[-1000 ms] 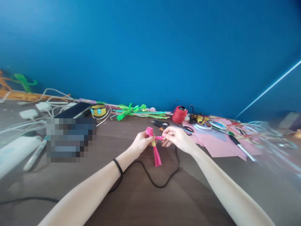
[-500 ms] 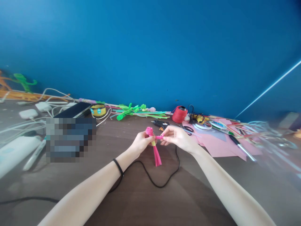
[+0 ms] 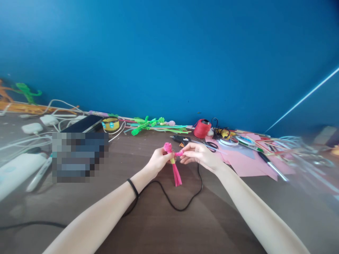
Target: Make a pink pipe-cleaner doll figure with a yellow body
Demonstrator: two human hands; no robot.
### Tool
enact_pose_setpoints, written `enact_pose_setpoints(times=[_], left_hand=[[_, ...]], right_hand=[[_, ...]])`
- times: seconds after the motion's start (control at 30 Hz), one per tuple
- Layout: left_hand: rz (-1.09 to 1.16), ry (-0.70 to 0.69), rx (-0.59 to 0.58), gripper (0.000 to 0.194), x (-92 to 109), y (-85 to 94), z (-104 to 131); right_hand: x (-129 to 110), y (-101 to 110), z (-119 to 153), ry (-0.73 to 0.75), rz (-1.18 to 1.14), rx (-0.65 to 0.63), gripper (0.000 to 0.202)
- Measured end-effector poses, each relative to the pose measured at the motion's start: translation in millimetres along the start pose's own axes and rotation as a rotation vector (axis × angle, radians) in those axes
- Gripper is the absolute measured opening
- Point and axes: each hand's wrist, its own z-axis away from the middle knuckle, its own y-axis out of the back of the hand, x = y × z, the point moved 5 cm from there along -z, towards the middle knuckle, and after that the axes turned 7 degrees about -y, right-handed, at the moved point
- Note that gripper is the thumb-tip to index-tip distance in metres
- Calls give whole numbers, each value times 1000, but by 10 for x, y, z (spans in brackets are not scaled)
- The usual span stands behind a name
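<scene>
My left hand grips a pink pipe-cleaner figure at its middle, thumb across the front. Above the thumb shows its rounded, coiled pink top; a yellow band sits below, and straight pink strands hang down from it. A short pink twisted piece sticks out to the right. My right hand pinches that piece's outer end between thumb and fingers. Just beyond the hands lies a black glue gun, with scissors to its right, partly hidden by my right hand.
Green pipe cleaners lie along the blue wall. A red thread spool, pink paper sheets and a black-handled cutter are at right. A black cable loops across the table. White chargers and a dark box stand left.
The fingers of my right hand have closed in a little around the end of the pink twisted piece. My left hand and the figure have hardly moved.
</scene>
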Motion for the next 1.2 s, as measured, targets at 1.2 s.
enact_pose_setpoints(times=[1.2], left_hand=[[-4, -1, -37, 6, 14, -19, 3]], right_hand=[[-145, -38, 83, 280, 762, 95, 17]])
